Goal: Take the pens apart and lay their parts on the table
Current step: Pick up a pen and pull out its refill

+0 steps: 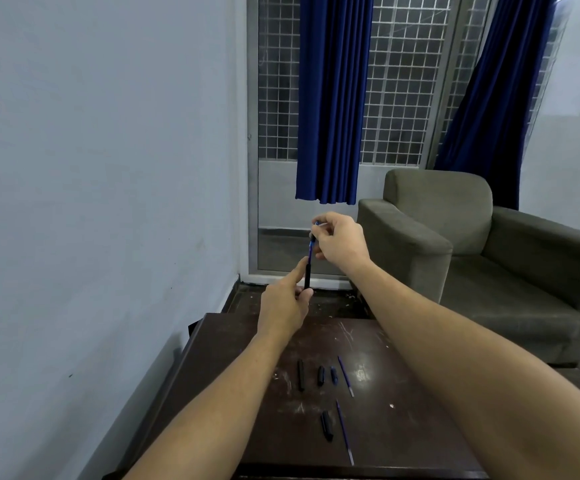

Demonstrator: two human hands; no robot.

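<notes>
We held the pen [308, 268] upright in the air beyond the far edge of the dark table [403, 441], well above the parts already laid out. Our left hand [287, 303] pinched the lower end of the black barrel between thumb and fingers, the forefinger stretched up along its side. Our right hand [339, 239] closed thumb and fingertips on the blue upper end, wrist bent and fingers curled inward; both forearms reached forward from the bottom of the frame.

The pen looked light, slim and stiff, its smooth plastic likely to slip under a loose hold, so we judged a firm grip near each end the best purchase for twisting or pulling. The thin refill [345, 375] lying by a long black barrel piece [301, 375], and a second refill [345, 432] beside a short black piece [327, 425] nearer us, appeared bendable and better lifted at mid-length. Two small pieces lay between the far barrel and refill.
</notes>
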